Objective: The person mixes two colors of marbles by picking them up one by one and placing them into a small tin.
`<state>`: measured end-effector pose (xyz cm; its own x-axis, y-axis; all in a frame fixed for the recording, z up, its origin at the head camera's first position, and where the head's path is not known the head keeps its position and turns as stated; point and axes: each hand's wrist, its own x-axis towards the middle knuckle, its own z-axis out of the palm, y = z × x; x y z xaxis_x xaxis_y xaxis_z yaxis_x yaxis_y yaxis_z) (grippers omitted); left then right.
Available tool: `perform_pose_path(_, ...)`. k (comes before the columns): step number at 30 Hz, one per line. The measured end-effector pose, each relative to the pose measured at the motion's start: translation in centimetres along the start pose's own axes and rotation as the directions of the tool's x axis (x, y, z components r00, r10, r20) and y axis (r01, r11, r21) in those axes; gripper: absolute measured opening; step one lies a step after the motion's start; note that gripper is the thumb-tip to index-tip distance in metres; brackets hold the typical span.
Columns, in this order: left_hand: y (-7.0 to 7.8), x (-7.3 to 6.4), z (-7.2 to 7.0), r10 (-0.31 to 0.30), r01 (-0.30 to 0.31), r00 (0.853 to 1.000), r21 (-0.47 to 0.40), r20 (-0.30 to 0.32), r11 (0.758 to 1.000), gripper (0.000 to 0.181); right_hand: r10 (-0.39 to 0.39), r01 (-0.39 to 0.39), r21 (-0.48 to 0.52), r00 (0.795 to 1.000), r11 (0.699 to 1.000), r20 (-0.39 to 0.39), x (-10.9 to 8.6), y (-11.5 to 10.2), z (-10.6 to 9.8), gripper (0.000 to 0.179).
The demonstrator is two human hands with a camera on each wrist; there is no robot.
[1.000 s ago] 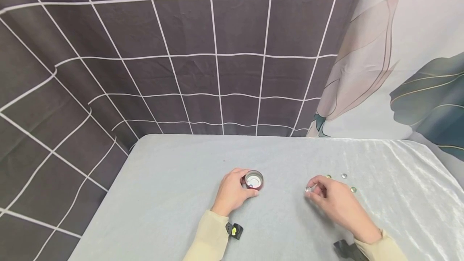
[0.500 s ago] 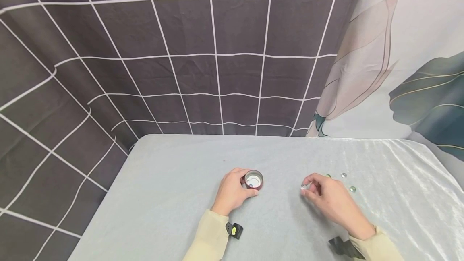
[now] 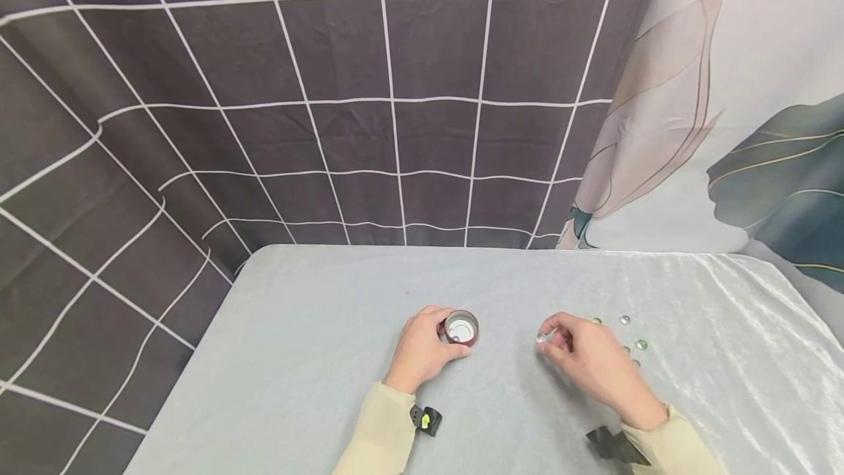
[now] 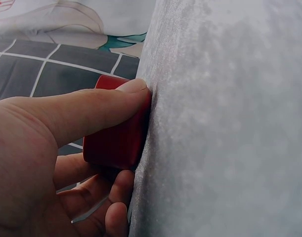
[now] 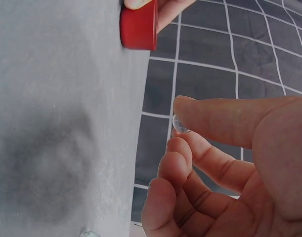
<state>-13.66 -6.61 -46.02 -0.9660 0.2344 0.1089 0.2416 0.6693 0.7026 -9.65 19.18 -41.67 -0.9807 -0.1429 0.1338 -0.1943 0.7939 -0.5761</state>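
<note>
My left hand [image 3: 422, 349] grips a small round red tin [image 3: 462, 328] that stands on the cloth, thumb on the near side and fingers round the far side. Its top is uncovered, showing a pale inside with a small glassy piece at the bottom. In the left wrist view the thumb lies along the tin's red wall [image 4: 116, 145]. To the right of the tin, my right hand [image 3: 590, 358] pinches a clear glass gem [image 3: 541, 339] between thumb and fingertips. The right wrist view shows this clear gem [image 5: 179, 124] held above the table, its other fingers curled loosely below.
Several loose glass gems lie around the right hand, among them a clear one [image 3: 625, 319] and a green one [image 3: 642, 344]. A pale grey velvety cloth [image 3: 297, 328] covers the table. Behind it hangs a dark curtain [image 3: 343, 138] with white grid lines.
My right hand has moved a little left with the clear gem, toward the tin, uncovering more gems behind it. The left hand and the tin have stayed in place.
</note>
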Motion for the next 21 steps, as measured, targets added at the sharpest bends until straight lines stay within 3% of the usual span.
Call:
perform_pose_path(7, -0.1, 0.1, 0.0, 0.014, -0.014, 1.000, 0.001, -0.004, 1.000, 0.050, -0.046, 0.046, 0.017, 0.999, 0.999, -0.021, 0.5, -0.5, 0.5, 0.015)
perform_pose_path(21, -0.1, 0.1, 0.0, 0.013, -0.013, 1.000, -0.008, 0.001, 1.000, 0.050, -0.061, 0.062, 0.046, 0.998, 0.997, -0.011, 1.3, -1.7, 1.5, 0.014)
